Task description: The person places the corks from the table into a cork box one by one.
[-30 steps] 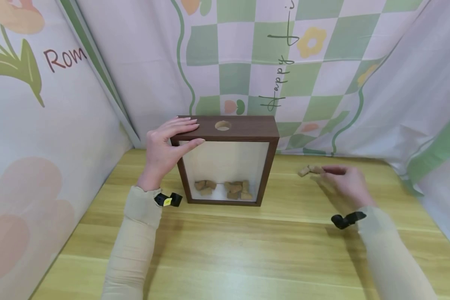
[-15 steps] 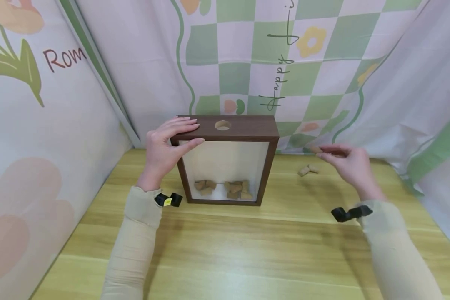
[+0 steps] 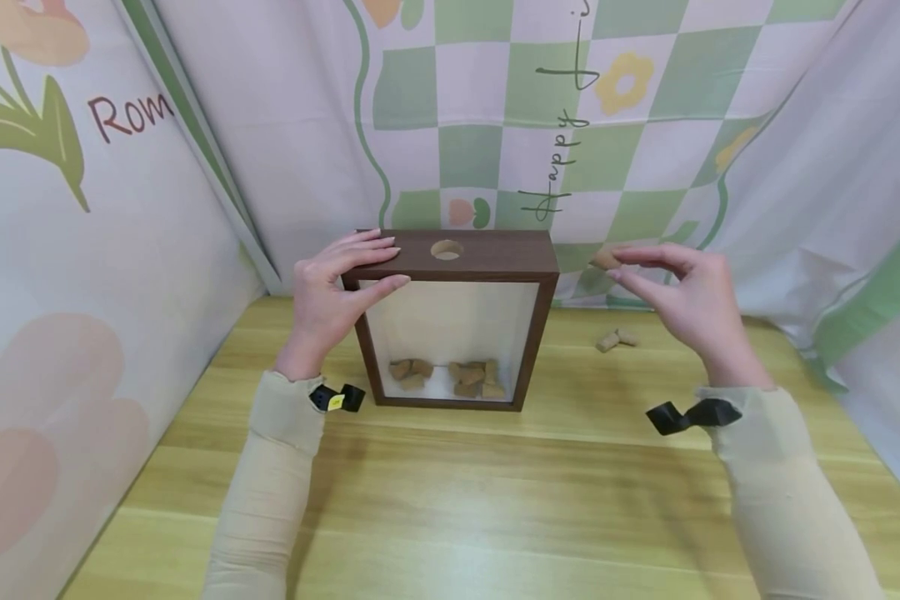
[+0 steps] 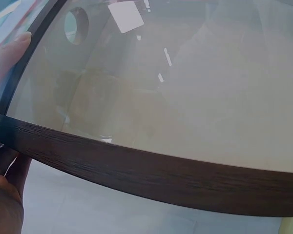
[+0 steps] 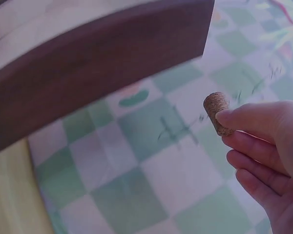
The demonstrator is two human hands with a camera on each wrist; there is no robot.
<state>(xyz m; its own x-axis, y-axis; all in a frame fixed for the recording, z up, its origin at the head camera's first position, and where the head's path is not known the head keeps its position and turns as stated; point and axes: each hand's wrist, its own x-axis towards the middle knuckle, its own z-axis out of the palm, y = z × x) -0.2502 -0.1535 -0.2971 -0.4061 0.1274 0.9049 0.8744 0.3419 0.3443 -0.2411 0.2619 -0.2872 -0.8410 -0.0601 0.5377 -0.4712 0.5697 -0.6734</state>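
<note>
A dark brown wooden shadow box [image 3: 450, 342] with a clear front and a round hole in its top stands upright on the table. My left hand [image 3: 337, 283] holds its upper left corner, fingers over the top and thumb at the front edge. In the left wrist view that thumb [image 4: 12, 53] lies by the frame. Thumb and fingers of my right hand [image 3: 693, 304] pinch a cork [image 5: 216, 113], raised to the right of the box near the height of its top. Several corks [image 3: 474, 379] lie inside at the bottom, in two groups.
Two more corks [image 3: 617, 339] lie on the wooden table [image 3: 450, 500] below my right hand. A green-and-white checked cloth [image 3: 472, 83] hangs right behind the box, and a printed cloth [image 3: 82, 275] closes off the left side.
My right hand has picked up a cork from the small group on the table and moved it upward and leftward toward the box. The left hand and box stay put.
</note>
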